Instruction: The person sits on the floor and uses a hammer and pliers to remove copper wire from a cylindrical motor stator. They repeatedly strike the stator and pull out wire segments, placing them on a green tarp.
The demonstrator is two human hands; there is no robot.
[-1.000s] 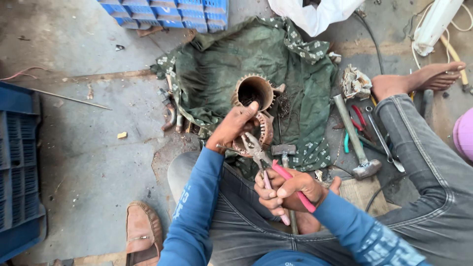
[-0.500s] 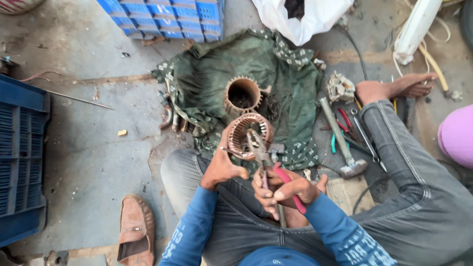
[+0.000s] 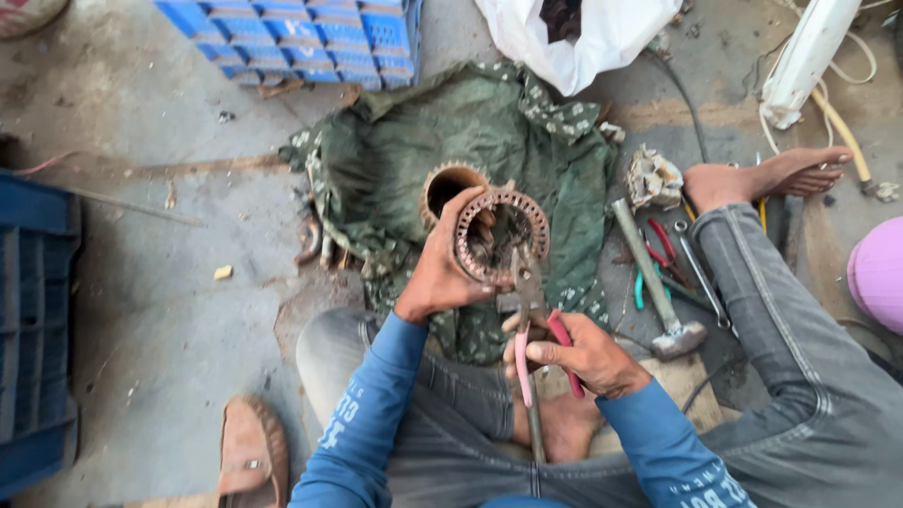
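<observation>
The left hand (image 3: 442, 277) is now wrapped around the side of a round, rusty slotted metal ring (image 3: 499, 233), a motor core by the look of it, and holds it tipped up off the green cloth (image 3: 395, 160) so its open face looks toward the camera. A second ago this hand was only reaching out flat over the cloth beside the brown tube (image 3: 450, 184); half a second ago it had closed on the ring and begun to lift it; now the ring sits higher and nearer the body, just in front of the tube, which stays lying on the cloth behind it. The right hand (image 3: 574, 353) has kept its fingers clamped around the pink and red handles of the pliers (image 3: 529, 310) all along, but the nose of the pliers, which earlier pointed at nothing in particular, now reaches into the lower edge of the ring, among the tangle of wire inside it (whether the tip actually grips a strand is too small to tell). So the work seems to have passed from fetching the ring to working on it, one hand steadying, the other pulling. A hammer (image 3: 649, 277) and other hand tools (image 3: 673, 259) lie untouched beside the right leg.
</observation>
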